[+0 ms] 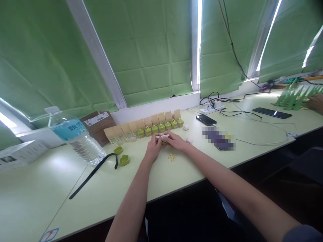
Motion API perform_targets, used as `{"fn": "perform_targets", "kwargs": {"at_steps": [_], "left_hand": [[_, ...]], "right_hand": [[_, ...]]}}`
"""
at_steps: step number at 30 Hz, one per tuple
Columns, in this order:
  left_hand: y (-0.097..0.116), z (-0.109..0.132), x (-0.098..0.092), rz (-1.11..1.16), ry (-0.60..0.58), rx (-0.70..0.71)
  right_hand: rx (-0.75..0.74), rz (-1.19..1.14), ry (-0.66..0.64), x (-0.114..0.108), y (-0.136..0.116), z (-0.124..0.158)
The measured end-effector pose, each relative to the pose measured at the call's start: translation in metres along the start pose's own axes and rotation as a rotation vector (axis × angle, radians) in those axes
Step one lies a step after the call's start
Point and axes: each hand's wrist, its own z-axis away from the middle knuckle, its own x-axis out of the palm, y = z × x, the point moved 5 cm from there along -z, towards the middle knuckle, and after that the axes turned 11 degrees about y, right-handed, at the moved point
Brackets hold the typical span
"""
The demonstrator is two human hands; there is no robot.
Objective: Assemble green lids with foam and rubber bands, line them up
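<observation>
Both hands meet over the table, closed around a small white-topped piece [164,138] with some yellow-green showing below; its kind is hard to make out. My left hand [153,145] grips it from the left, and my right hand [176,139] has its fingers on it from the right. Just nearer than the hands lie small yellow loops [171,157]. Behind them runs a row of small green-topped containers [161,127] with yellow loops, each before a beige card [154,120]. Pinkish-white pieces [186,127] lie right of the row. A green flower-shaped cup [124,160] and a green lid-like piece [118,150] sit to the left.
A large water bottle [78,136] leans at the left by a cardboard box [99,126] and a white box [22,154]. A black strap [94,173] lies in front. To the right are phones [206,119], a power strip [212,108] and cables. Another person's hand [315,103] shows far right.
</observation>
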Motion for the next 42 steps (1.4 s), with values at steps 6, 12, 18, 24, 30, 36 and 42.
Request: {"fn": "perform_targets", "kwargs": {"at_steps": [6, 12, 18, 24, 30, 36, 42], "left_hand": [[0.014, 0.004, 0.005, -0.155, -0.022, 0.154], [0.023, 0.010, 0.013, -0.360, -0.072, 0.267], [0.023, 0.011, 0.018, -0.480, -0.047, 0.320], [0.012, 0.003, 0.009, -0.238, -0.013, 0.156], [-0.005, -0.005, 0.002, 0.117, 0.007, -0.133], [-0.007, -0.007, 0.000, 0.184, -0.001, -0.171], [-0.005, -0.003, 0.003, 0.150, -0.056, -0.124]], "right_hand": [[0.163, -0.266, -0.096, 0.003, 0.008, -0.005], [0.194, -0.278, -0.074, 0.003, 0.011, -0.008], [0.205, -0.267, -0.045, 0.004, 0.014, -0.008], [0.231, -0.276, 0.007, 0.005, 0.016, -0.008], [0.205, -0.247, 0.004, 0.004, 0.015, -0.008], [0.031, -0.058, -0.029, 0.003, 0.006, -0.003], [0.001, 0.070, 0.087, -0.005, 0.007, -0.007]]}}
